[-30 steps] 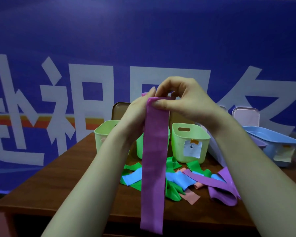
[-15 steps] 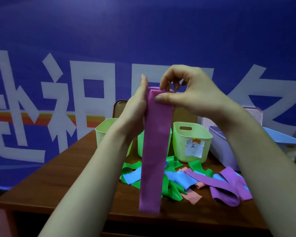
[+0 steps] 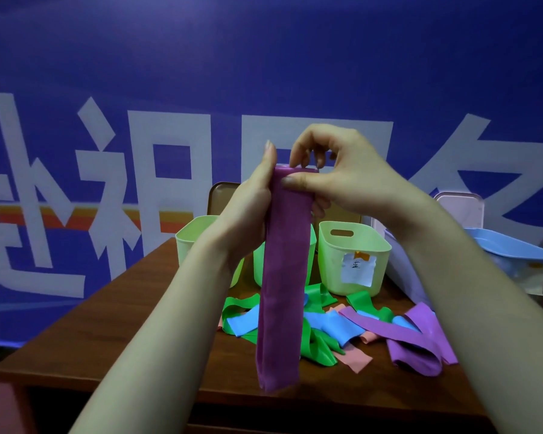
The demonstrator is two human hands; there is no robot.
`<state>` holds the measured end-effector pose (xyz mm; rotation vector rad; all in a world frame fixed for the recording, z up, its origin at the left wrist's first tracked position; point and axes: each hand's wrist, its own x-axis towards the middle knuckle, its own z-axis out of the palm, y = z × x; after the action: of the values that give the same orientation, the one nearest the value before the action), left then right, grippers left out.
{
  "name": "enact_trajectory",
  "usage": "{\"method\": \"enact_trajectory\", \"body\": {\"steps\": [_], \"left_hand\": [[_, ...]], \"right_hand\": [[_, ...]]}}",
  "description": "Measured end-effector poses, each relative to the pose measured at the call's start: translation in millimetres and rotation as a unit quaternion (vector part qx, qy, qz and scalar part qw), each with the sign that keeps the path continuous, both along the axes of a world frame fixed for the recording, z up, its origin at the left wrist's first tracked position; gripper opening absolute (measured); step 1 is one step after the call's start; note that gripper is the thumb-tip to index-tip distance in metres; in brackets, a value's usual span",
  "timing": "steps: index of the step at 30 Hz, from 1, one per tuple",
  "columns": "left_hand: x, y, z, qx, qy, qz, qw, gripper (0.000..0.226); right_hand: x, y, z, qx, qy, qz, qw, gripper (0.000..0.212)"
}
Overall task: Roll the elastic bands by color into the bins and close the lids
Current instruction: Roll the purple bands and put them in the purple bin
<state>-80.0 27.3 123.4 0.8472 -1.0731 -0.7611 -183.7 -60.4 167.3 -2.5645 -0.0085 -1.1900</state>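
Observation:
A long purple elastic band (image 3: pixel 282 277) hangs straight down in front of me, its upper end rolled into a small coil. My left hand (image 3: pixel 251 208) backs the coil from the left side. My right hand (image 3: pixel 333 170) pinches the coil from the top and front with thumb and fingers. Behind the band stand light green bins (image 3: pixel 355 255), one with a white label. On the table lies a heap of loose bands: green (image 3: pixel 320 343), blue (image 3: pixel 336 324), purple (image 3: pixel 417 343) and pink (image 3: pixel 356 360).
The brown wooden table (image 3: pixel 113 333) has its front edge close to me. A pale lilac bin (image 3: pixel 402 270) and a blue lidded bin (image 3: pixel 511 252) stand at the right. Two lids (image 3: pixel 460 208) lean against the blue banner wall behind.
The hanging purple band has got shorter as its top end was wound up; its lower end rose. Both hands stay at the coil, with the right fingers shifted on top.

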Motion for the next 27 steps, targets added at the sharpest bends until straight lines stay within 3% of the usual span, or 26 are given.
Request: {"method": "enact_trajectory", "body": {"steps": [3, 7, 10, 13, 17, 22, 27], "left_hand": [[-0.2, -1.3, -2.5, -0.001, -0.044, -0.01, 0.999, 0.081], [4.0, -2.5, -4.4, 0.02, -0.103, 0.005, 0.995, 0.09], [5.0, -5.4, -6.8, 0.022, -0.076, 0.01, 0.997, 0.091], [3.8, -9.0, -8.8, 0.007, 0.0, -0.007, 1.0, 0.083], [2.1, -11.7, -16.0, 0.014, -0.037, -0.015, 0.999, 0.058], [-1.1, -20.9, -33.5, -0.007, -0.087, -0.075, 0.993, 0.02], [-3.2, -28.8, -45.0, 0.019, -0.122, -0.089, 0.988, 0.019]], "right_hand": [[1.8, -4.3, -2.9, 0.022, 0.004, -0.006, 1.0, 0.03], [1.8, -9.5, -7.0, 0.012, 0.042, -0.031, 0.999, 0.019], [1.8, -8.4, -10.7, 0.082, 0.015, 0.028, 0.996, 0.01], [3.1, -7.8, -12.7, 0.064, -0.027, 0.024, 0.997, 0.013], [-2.3, -14.2, -9.9, 0.137, -0.002, 0.034, 0.99, 0.01], [-3.0, -34.8, -16.7, 0.304, 0.055, 0.103, 0.945, 0.016], [-2.8, -60.2, -37.7, 0.417, 0.115, 0.165, 0.886, 0.012]]}}
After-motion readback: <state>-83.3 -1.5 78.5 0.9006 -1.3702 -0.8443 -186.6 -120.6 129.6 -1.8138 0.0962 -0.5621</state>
